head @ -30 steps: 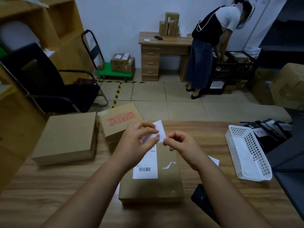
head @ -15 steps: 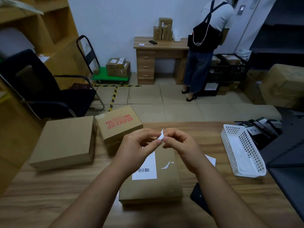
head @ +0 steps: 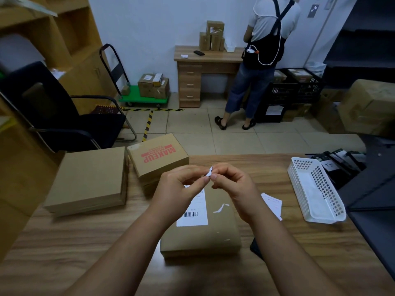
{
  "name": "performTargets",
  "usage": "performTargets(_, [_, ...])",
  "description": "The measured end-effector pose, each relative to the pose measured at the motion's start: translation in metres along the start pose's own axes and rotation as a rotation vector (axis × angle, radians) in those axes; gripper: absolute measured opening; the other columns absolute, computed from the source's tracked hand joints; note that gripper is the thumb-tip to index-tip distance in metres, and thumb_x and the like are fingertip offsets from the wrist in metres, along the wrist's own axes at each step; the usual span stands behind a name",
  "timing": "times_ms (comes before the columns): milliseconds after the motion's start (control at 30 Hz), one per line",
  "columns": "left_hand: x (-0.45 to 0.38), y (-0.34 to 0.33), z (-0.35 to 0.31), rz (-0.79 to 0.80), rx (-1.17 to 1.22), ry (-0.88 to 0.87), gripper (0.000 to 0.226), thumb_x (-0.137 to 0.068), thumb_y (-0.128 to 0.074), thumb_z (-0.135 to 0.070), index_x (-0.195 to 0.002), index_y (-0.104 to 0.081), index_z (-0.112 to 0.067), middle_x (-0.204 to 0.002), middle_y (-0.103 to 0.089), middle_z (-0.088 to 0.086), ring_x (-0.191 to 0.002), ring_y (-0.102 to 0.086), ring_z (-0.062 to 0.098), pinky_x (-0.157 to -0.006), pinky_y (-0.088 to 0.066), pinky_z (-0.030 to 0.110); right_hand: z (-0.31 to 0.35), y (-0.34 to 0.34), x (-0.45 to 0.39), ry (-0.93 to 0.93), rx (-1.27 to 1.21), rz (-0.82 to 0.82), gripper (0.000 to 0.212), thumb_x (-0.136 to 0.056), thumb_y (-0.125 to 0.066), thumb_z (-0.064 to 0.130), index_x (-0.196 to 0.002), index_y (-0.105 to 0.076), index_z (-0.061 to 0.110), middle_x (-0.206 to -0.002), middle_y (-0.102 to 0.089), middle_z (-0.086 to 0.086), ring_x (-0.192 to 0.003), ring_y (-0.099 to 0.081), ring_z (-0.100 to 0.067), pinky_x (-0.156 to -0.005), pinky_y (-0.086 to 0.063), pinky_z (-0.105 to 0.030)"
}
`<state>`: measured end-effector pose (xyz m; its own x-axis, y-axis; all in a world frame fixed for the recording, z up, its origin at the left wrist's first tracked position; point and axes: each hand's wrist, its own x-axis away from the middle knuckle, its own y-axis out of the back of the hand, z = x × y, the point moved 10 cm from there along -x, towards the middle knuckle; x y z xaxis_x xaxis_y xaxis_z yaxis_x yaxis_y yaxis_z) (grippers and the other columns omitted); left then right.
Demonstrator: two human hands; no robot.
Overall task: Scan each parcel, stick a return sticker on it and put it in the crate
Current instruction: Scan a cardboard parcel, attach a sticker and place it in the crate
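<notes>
A brown parcel (head: 213,233) with a white barcode label (head: 192,212) lies on the wooden table (head: 64,253) in front of me. Just above it my left hand (head: 177,189) and my right hand (head: 233,186) meet, both pinching a small white sticker (head: 209,173) between their fingertips. The sticker shows only as a thin edge. A box marked MAKEUP (head: 158,155) and a stack of flat brown parcels (head: 89,178) sit at the left. Black crates (head: 292,90) with parcels stand on the floor at the far right.
A white plastic basket (head: 316,191) sits at the right of the table, white sticker sheets (head: 272,205) beside my right wrist, a dark object (head: 255,247) under my right forearm. A person (head: 260,60) stands at the crates by a desk (head: 205,75). A black chair (head: 55,112) stands left.
The sticker, held flat and wide a second ago, is now folded or turned edge-on between my fingertips. My hands have come together. The person at the back has straightened up.
</notes>
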<state>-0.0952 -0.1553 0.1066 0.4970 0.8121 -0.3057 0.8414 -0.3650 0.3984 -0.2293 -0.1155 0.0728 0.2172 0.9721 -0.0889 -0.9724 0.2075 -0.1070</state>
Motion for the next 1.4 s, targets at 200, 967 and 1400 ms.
performTargets(200, [0.002,-0.003,-0.003,-0.008,0.020,-0.026,0.018,-0.088,-0.070,-0.016,-0.102,-0.077,-0.024,-0.097,-0.072,-0.017,-0.097,-0.066,0.004,-0.080,-0.055,0.027,0.001,0.002,0.004,-0.003,0.017,-0.022,0.005,-0.079,-0.066,0.016,-0.075,-0.069,0.015,-0.090,-0.066,0.005,-0.084,-0.061,-0.007,-0.071,-0.049,-0.020])
performTargets(967, [0.010,-0.026,-0.006,0.103,0.112,0.010,0.016,-0.090,-0.068,-0.018,-0.102,-0.077,-0.025,-0.092,-0.074,-0.019,-0.092,-0.066,-0.004,-0.078,-0.050,0.012,0.010,0.021,0.032,0.081,0.284,-0.141,0.008,-0.080,-0.065,0.029,-0.073,-0.068,0.031,-0.091,-0.063,0.010,-0.091,-0.058,-0.011,-0.079,-0.047,-0.036])
performTargets(1400, [0.022,-0.014,-0.035,0.047,0.037,-0.122,0.019,-0.087,-0.071,-0.013,-0.092,-0.076,-0.031,-0.085,-0.071,-0.030,-0.087,-0.066,-0.008,-0.071,-0.047,0.008,0.027,0.015,0.048,0.132,0.320,-0.177,0.008,-0.080,-0.063,0.033,-0.072,-0.066,0.031,-0.089,-0.061,0.013,-0.087,-0.057,-0.010,-0.077,-0.047,-0.038])
